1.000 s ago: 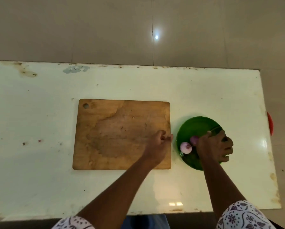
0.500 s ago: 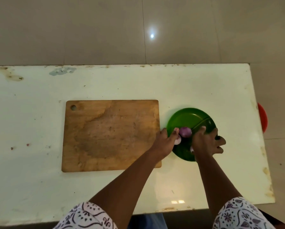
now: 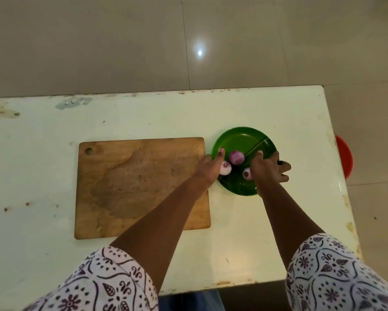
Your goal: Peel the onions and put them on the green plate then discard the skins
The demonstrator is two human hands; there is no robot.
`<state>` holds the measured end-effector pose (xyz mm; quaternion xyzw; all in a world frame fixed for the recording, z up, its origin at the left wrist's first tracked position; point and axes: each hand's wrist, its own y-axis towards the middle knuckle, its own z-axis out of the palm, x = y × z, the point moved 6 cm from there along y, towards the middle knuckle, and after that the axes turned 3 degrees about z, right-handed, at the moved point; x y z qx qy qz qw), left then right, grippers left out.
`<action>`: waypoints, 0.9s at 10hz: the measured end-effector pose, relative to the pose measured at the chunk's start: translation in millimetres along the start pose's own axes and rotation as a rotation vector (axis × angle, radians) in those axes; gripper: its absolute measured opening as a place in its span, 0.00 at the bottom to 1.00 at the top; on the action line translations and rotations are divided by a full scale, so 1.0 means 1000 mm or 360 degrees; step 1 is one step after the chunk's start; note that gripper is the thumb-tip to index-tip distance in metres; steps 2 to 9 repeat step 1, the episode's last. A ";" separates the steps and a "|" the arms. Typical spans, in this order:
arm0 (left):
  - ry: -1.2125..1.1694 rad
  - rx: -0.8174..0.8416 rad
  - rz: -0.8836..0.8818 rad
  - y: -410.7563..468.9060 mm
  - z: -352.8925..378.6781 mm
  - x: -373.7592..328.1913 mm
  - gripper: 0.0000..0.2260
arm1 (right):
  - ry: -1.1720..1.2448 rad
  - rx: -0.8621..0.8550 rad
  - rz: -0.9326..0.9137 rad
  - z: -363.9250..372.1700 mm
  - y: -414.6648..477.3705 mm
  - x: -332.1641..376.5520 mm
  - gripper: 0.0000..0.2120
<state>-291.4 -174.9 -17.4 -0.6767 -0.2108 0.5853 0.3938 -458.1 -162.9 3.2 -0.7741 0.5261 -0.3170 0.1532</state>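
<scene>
- Showing the green plate (image 3: 240,140) sitting on the white table (image 3: 278,113), just right of the wooden cutting board (image 3: 132,187).
- Resting mid-plate: the purple middle onion (image 3: 236,157), seemingly aiming its tapered tip toward the far rim.
- Turning a dark root end upward: the near onion (image 3: 247,173).
- Lying half under the left hand (image 3: 207,168): the pale onion (image 3: 225,168), axis hidden.
- Stretching the left forefinger (image 3: 221,151) over the plate's rim; gripping or merely touching the pale onion, impossible to tell.
- Hovering over the plate's right side: the right hand (image 3: 269,169), fingers spreading loosely, holding nothing, bordering the near onion.
- Peeking past the table's right edge: a red round object (image 3: 345,158).
</scene>
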 end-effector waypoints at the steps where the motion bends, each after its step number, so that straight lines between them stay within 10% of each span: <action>1: 0.0011 -0.0056 0.0002 -0.005 -0.004 0.001 0.31 | -0.0013 0.0035 0.0004 -0.003 -0.002 -0.001 0.27; 9: 0.0011 -0.0056 0.0002 -0.005 -0.004 0.001 0.31 | -0.0013 0.0035 0.0004 -0.003 -0.002 -0.001 0.27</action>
